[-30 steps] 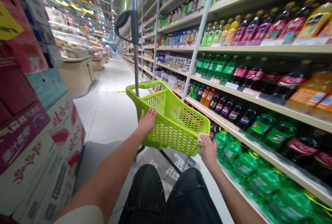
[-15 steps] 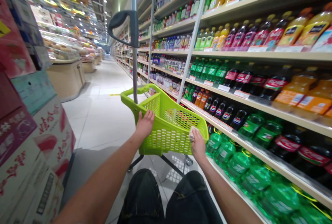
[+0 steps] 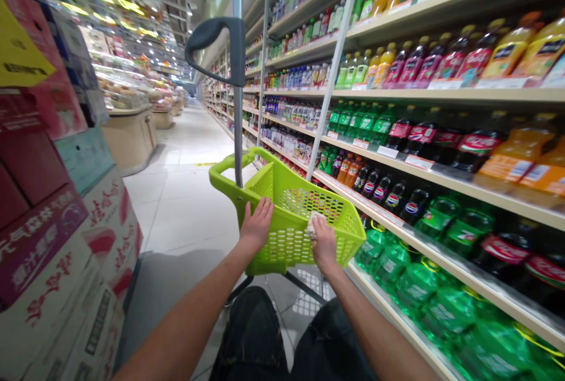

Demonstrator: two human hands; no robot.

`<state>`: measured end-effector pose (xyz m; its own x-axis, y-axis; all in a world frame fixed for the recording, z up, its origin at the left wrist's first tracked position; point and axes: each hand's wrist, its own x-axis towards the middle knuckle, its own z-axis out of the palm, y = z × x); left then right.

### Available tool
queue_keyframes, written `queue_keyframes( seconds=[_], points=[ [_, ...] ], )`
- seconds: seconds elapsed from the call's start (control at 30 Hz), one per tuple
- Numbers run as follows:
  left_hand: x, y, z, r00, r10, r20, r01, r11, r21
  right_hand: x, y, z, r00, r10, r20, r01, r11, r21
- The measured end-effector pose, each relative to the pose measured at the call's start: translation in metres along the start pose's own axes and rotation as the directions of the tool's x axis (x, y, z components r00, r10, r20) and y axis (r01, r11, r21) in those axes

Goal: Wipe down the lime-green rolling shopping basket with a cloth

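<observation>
A lime-green shopping cart [image 3: 289, 248] with perforated plastic walls stands in front of my knees. My left hand [image 3: 258, 222] lies against the near side wall below the rim, fingers stretched out and holding nothing. Bunched in my right hand [image 3: 324, 242] is a whitish cloth [image 3: 312, 224], pressed to the upper part of the same wall, nearer the cart's right end. A grey upright pole with a dark looped handle [image 3: 238, 51] rises at the cart's left end. No goods show inside the basket.
Shelves of bottled drinks [image 3: 410, 163] run along the right, with large green bottles [image 3: 441, 304] on the lowest level. Stacked cartons [image 3: 101, 210] stand close on the left. A tiled aisle [image 3: 176, 192] stretches ahead past display counters [image 3: 128, 136].
My right hand has slid the cloth leftward along the cart's near wall, away from the right end. My left hand stays at the same spot on the cart. The view has shifted slightly.
</observation>
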<state>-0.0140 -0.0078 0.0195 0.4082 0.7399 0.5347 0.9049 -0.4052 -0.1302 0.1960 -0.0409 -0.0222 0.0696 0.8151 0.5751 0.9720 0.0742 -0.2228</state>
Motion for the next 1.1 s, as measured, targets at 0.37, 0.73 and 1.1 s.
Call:
queue_keyframes(
  seconds=[0.37, 0.73, 1.1],
  points=[
    [-0.007, -0.037, -0.013, 0.972, -0.160, -0.170, 0.162, 0.987, -0.004, 0.008, 0.011, 0.004, 0.992, 0.119, -0.032, -0.117, 0.992, 0.055],
    [0.002, -0.081, -0.026, 0.961, -0.275, -0.039, 0.277, 0.958, 0.070, 0.048, -0.089, 0.011, 0.984, -0.164, 0.069, 0.139, 0.951, 0.274],
    [0.003, -0.083, -0.040, 0.979, -0.203, 0.009, 0.200, 0.971, 0.127, 0.089, -0.172, 0.000, 0.955, -0.291, 0.052, 0.258, 0.908, 0.330]
  ],
)
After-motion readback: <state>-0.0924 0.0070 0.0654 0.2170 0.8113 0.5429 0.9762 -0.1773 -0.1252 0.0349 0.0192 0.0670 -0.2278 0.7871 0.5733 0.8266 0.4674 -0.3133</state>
